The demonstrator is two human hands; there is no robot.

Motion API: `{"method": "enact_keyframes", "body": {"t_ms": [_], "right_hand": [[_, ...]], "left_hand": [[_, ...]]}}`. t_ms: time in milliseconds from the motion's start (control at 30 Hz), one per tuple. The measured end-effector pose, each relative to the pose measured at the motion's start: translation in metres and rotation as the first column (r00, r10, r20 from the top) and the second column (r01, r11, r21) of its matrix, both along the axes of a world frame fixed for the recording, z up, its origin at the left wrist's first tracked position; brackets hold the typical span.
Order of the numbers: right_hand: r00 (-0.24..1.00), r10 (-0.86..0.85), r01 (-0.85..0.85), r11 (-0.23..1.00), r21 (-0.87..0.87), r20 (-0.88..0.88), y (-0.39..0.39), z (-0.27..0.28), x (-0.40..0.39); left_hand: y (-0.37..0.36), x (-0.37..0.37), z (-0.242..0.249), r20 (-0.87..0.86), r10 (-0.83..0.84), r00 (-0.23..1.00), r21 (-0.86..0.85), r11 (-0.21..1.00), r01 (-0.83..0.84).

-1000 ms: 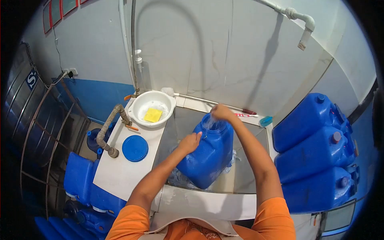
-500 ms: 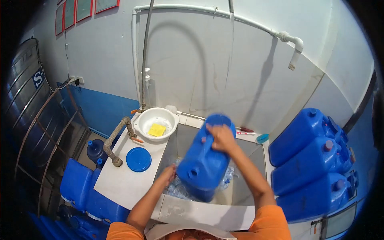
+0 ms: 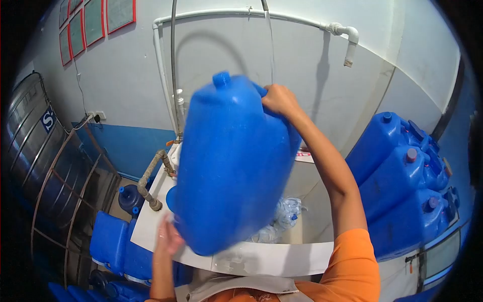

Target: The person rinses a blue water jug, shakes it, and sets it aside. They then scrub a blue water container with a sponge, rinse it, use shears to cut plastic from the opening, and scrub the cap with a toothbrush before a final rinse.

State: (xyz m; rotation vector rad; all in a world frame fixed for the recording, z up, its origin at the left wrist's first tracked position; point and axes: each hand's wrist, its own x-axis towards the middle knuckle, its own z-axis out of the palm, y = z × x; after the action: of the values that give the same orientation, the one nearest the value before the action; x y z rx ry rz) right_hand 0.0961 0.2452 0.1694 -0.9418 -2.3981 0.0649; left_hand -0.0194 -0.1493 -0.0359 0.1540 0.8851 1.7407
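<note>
A large blue jug [image 3: 234, 161] hangs upright and slightly tilted above the sink, its capped spout at the top. My right hand [image 3: 282, 100] is closed around its handle at the upper right. Beside the jug's lower left edge is my left hand [image 3: 169, 235], its fingers partly blurred and partly behind the jug; whether it touches the jug I cannot tell. Crumpled clear plastic [image 3: 288, 214] lies in the sink below. The jug hides much of the sink and most of a white basin [image 3: 174, 153].
Several blue jugs [image 3: 382, 201] stand at the right. On the left counter [image 3: 151, 221] rises a metal pipe [image 3: 146, 183], with a blue lid [image 3: 171, 198] near it. Further left are a steel tank [image 3: 45, 166] and more blue containers [image 3: 109, 236]. A white pipe [image 3: 211, 14] runs along the wall.
The jug has been raised out of the sink area, closer to the camera, and turned so its spout points up. My left hand has moved left and down. The view has shifted slightly.
</note>
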Motion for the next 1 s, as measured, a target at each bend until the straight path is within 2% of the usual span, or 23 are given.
{"method": "enact_keyframes", "body": {"t_ms": [33,67,100,133,167,233,267,333,367,400,433,467,500,533,600,667,733,767,833,867,900,933,1000], "right_hand": [[1.0,-0.003,0.004,1.0,-0.007,0.006,-0.001,0.001,0.003],[0.994,-0.002,0.0,1.0,-0.021,-0.11,-0.001,0.002,0.005],[0.974,-0.001,-0.007,0.999,-0.034,-0.225,-0.001,0.003,0.006],[0.942,0.122,-0.124,0.992,0.014,-0.311,0.006,0.002,0.009],[0.941,0.12,-0.124,0.992,0.007,-0.315,0.011,-0.001,0.008],[0.986,0.1,-0.11,0.992,-0.066,-0.136,0.021,-0.008,0.004],[1.0,0.012,-0.01,0.997,-0.07,0.027,0.023,-0.016,-0.003],[0.998,-0.008,0.012,0.998,-0.064,0.06,0.005,-0.022,-0.006],[0.995,-0.026,0.031,0.998,-0.059,0.097,-0.003,-0.022,-0.005],[0.999,-0.022,0.023,0.998,-0.051,0.025,-0.007,-0.02,-0.005],[0.999,-0.029,0.03,0.998,-0.053,0.028,-0.006,-0.017,-0.001],[0.995,-0.046,0.044,0.999,-0.025,-0.092,-0.004,-0.013,0.002],[0.976,-0.059,0.059,0.998,-0.005,-0.211,-0.003,-0.01,0.003],[0.959,0.043,-0.047,0.999,-0.01,-0.281,0.001,-0.006,0.01],[0.969,0.056,-0.069,0.997,-0.046,-0.239,0.016,-0.015,0.01],[0.975,0.076,-0.091,0.994,-0.063,-0.209,0.018,-0.026,0.004],[0.998,-0.04,0.041,0.999,-0.019,0.049,0.0,-0.036,-0.005],[0.995,-0.028,0.032,0.998,-0.049,0.091,-0.006,-0.033,-0.006],[0.999,-0.036,0.036,0.994,-0.099,0.001,-0.02,-0.019,-0.005],[0.999,-0.035,0.036,0.994,-0.102,0.005,-0.015,-0.016,-0.005],[0.992,-0.031,0.026,0.999,-0.043,-0.121,-0.005,-0.011,-0.005],[0.969,-0.02,0.024,1.0,0.013,-0.247,0.001,-0.009,-0.004],[0.975,-0.004,-0.004,0.999,-0.036,-0.224,0.0,-0.008,0.003]], "left_hand": [[-0.007,-0.011,0.009,-0.138,0.051,0.989,0.044,0.998,-0.046],[-0.004,-0.013,0.007,-0.135,0.048,0.99,0.033,0.999,-0.044],[0.002,-0.016,-0.002,-0.189,0.141,0.972,0.054,0.99,-0.133],[0.008,-0.019,-0.013,-0.244,0.233,0.941,0.082,0.972,-0.22],[0.015,-0.009,-0.032,-0.213,0.206,0.955,0.131,0.975,-0.181],[0.022,0.019,-0.048,-0.066,0.17,0.983,0.073,0.984,-0.165],[0.012,0.023,-0.055,-0.067,0.166,0.984,0.072,0.984,-0.162],[-0.003,0.024,-0.059,0.119,0.123,0.985,-0.031,0.992,-0.12],[-0.018,0.012,-0.048,-0.005,0.165,0.986,-0.039,0.986,-0.165],[-0.026,0.004,-0.024,-0.107,0.177,0.978,0.01,0.984,-0.177],[-0.024,-0.004,-0.003,-0.204,0.192,0.96,0.059,0.981,-0.184],[-0.017,-0.011,0.0,-0.203,0.187,0.961,0.055,0.982,-0.18],[-0.01,-0.018,-0.002,-0.224,0.256,0.94,0.079,0.966,-0.245],[-0.005,-0.023,-0.008,-0.244,0.325,0.914,0.102,0.946,-0.309],[0.015,-0.012,-0.041,-0.151,0.289,0.945,0.103,0.956,-0.276],[0.01,0.005,-0.052,-0.129,0.261,0.957,0.115,0.962,-0.247],[-0.007,0.024,-0.042,0.013,0.187,0.982,0.035,0.982,-0.187],[-0.025,0.011,-0.047,-0.206,0.248,0.947,-0.077,0.96,-0.269],[-0.034,-0.005,0.004,-0.226,0.278,0.934,0.016,0.959,-0.281],[-0.025,-0.011,0.016,-0.25,0.346,0.905,0.044,0.937,-0.346],[-0.022,-0.016,0.021,-0.272,0.413,0.869,0.07,0.91,-0.41],[-0.016,-0.034,-0.007,-0.251,0.412,0.876,0.131,0.911,-0.391],[0.005,-0.027,-0.04,-0.177,0.351,0.919,0.098,0.936,-0.338]]}}
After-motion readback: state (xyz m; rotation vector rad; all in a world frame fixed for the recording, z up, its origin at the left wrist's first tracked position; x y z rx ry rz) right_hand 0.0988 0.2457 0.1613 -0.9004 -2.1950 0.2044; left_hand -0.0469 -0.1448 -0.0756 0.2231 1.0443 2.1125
